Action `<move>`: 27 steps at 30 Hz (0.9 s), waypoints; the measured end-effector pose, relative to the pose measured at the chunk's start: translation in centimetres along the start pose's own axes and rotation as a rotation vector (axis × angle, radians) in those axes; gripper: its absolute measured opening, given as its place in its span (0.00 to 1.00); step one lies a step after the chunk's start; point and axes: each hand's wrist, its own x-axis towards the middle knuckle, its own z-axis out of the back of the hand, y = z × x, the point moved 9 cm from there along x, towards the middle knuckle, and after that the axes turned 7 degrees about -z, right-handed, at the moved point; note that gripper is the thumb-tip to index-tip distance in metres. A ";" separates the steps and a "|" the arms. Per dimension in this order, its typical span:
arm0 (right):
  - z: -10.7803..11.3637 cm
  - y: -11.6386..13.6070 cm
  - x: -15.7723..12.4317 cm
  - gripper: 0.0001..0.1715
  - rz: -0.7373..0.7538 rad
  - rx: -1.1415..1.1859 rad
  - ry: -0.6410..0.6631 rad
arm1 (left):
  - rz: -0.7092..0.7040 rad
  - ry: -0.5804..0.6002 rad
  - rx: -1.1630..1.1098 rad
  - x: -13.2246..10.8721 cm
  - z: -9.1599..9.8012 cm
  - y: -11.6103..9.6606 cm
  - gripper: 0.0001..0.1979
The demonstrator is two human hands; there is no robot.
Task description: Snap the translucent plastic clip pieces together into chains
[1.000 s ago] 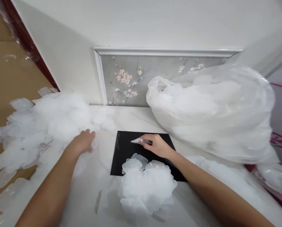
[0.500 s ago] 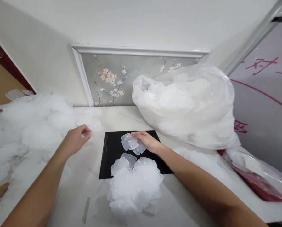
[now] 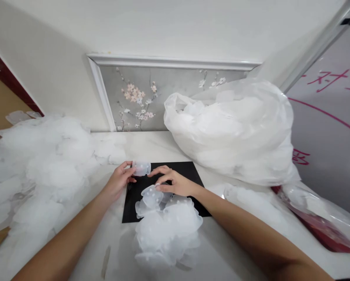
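Near the desk's front edge the petal cluster (image 3: 166, 226) lies partly on the black mat (image 3: 190, 171), with the right hand (image 3: 176, 185) fingers pinching its top. Just beyond, the left hand (image 3: 118, 183) fingers grip a loose petal (image 3: 141, 168) by its rim; it seems light, thin and bendy.

1. A white tabletop (image 3: 151, 146) runs back to the wall and carries everything.
2. A black sheet (image 3: 189, 169) lies flat on it at the middle.
3. A fluffy cluster of translucent white pieces (image 3: 166, 230) sits at the sheet's near edge, half on the sheet and half on the bare top.
4. A loose heap of the same pieces (image 3: 46, 164) covers the left side.
5. A big, stuffed white plastic bag (image 3: 233, 128) rests at the right rear, just beside the sheet.
6. A red packet in clear wrap (image 3: 318, 230) lies by the right edge.
7. A small grey strip (image 3: 106, 261) lies near the front.
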 end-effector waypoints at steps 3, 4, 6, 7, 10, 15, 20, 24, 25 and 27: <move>1.0 -0.1 -0.1 0.18 0.000 0.106 -0.082 | -0.008 0.047 0.019 0.0 -0.2 -0.1 0.22; 1.5 -0.8 -0.1 0.19 -0.035 0.180 -0.112 | -0.004 0.060 0.028 0.0 -0.3 0.0 0.21; 2.5 -2.1 -0.2 0.21 -0.096 0.305 -0.169 | 0.007 0.094 0.047 0.0 -0.4 0.1 0.18; 2.9 -2.7 -0.2 0.21 -0.104 0.332 -0.187 | 0.011 0.114 0.061 -0.1 -0.5 0.2 0.17; 3.6 -3.6 -0.1 0.23 -0.085 0.281 -0.189 | 0.019 0.174 0.137 -0.2 -0.8 0.6 0.14; 4.4 -4.9 -0.2 0.08 -0.161 0.043 -0.305 | 0.017 0.231 0.259 -0.1 -0.9 1.1 0.13; 4.2 -5.5 -0.5 0.17 -0.257 0.020 -0.309 | 0.002 0.262 0.302 -0.3 -1.3 0.4 0.12; 4.5 -5.2 -0.5 0.20 -0.210 0.023 -0.325 | -0.004 0.259 0.352 -0.4 -1.3 0.1 0.15; 4.5 -5.1 -0.5 0.22 -0.188 0.027 -0.330 | -0.005 0.260 0.361 -0.4 -1.3 0.1 0.17; 4.4 -5.0 -0.5 0.27 -0.161 0.040 -0.317 | -0.010 0.265 0.367 -0.2 -1.1 0.4 0.20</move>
